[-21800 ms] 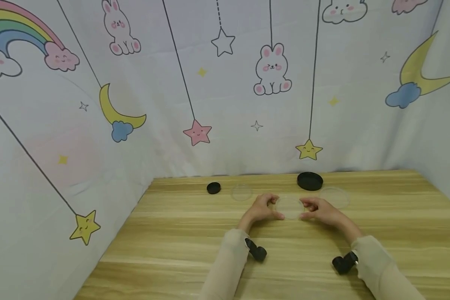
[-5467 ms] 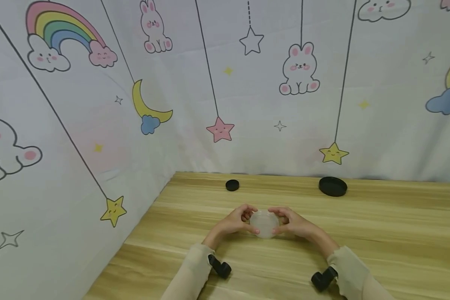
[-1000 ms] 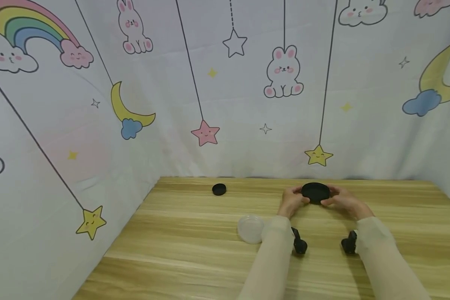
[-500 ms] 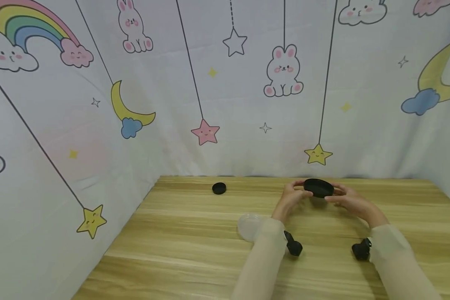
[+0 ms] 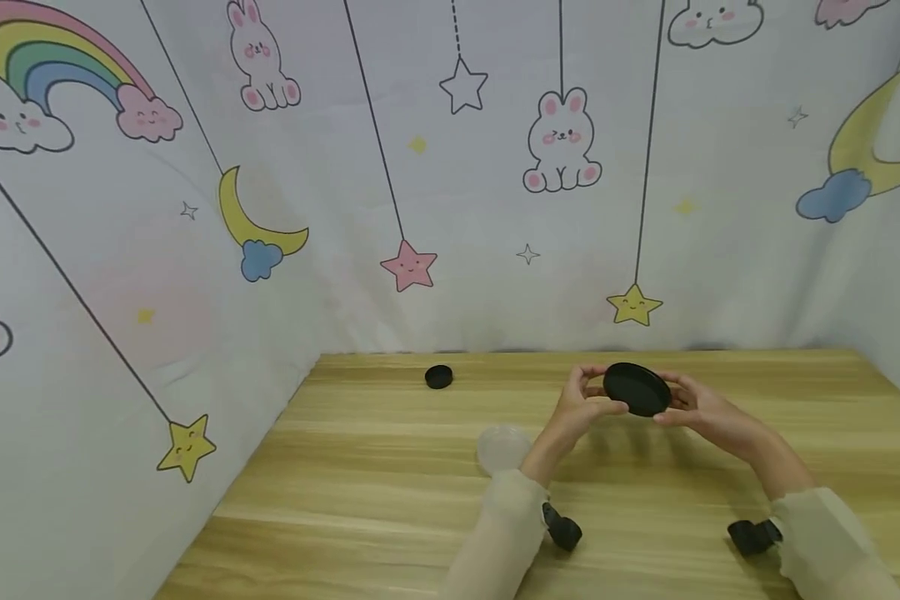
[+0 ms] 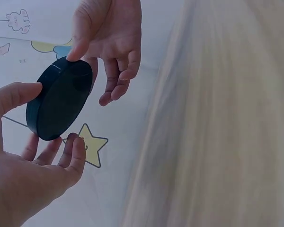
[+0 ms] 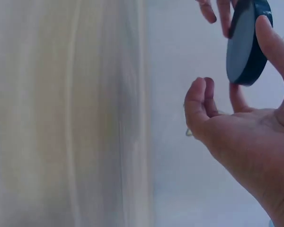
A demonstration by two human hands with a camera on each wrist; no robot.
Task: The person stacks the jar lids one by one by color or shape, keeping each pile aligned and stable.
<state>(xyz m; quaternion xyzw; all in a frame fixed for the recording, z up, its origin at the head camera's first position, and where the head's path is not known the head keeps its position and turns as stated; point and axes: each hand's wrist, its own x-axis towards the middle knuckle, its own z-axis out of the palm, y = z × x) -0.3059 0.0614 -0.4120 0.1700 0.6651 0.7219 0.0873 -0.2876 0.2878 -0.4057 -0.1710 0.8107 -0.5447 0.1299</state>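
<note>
Both hands hold a round, shallow black lid (image 5: 636,390) above the table, tilted, with its shadow below. My left hand (image 5: 576,410) pinches the lid's left edge between thumb and fingers. On the opposite edge, my right hand (image 5: 708,414) pinches it the same way. In the left wrist view the lid's side wall and flat face (image 6: 68,99) show, thumbs on the rim and some fingers curled free. The right wrist view shows the lid (image 7: 244,45) in part, cut by the top edge.
A smaller black lid (image 5: 438,377) lies near the table's back left. Clear round discs (image 5: 501,450), apparently stacked, lie beside the left forearm, partly covered by it. A patterned cloth (image 5: 480,292) hangs behind the wood-grain table (image 5: 345,500).
Over the last second both hands have raised the large black lid off the table and tilted it. Earlier the clear discs lay spread out, then were gathered together between the hands.
</note>
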